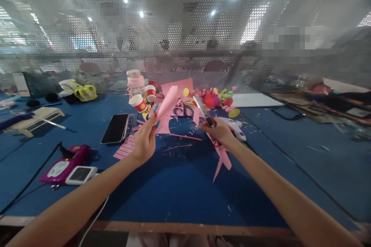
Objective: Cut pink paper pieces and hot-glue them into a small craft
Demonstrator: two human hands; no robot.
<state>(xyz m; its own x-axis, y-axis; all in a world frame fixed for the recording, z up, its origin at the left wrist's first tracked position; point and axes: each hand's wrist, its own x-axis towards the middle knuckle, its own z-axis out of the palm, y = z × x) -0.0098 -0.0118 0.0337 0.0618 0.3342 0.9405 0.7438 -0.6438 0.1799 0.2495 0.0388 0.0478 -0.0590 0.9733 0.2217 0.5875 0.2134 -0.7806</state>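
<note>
My left hand (pixel 145 141) is closed around a curled sheet of pink craft paper or foam (pixel 168 101), raised above the table. A utility knife (pixel 203 110) is gripped in my right hand (pixel 219 132), its blade end pointing up and away from me. The knife and the sheet are apart. Pink cut strips (pixel 223 158) lie below my right hand, and a striped pink piece (pixel 125 147) lies by my left wrist. Between the hands are pink scraps (pixel 185 137) and dark-rimmed loops that resemble scissor handles (pixel 184 111).
Paper cups (pixel 138 103) and a pink bottle (pixel 135 82) stand behind my left hand. A phone (pixel 115 128) and a purple device (pixel 66 164) with a cable lie left. Colourful pieces (pixel 213 99) and a white board (pixel 255 100) sit behind my right hand, before a perforated metal screen (pixel 185 27).
</note>
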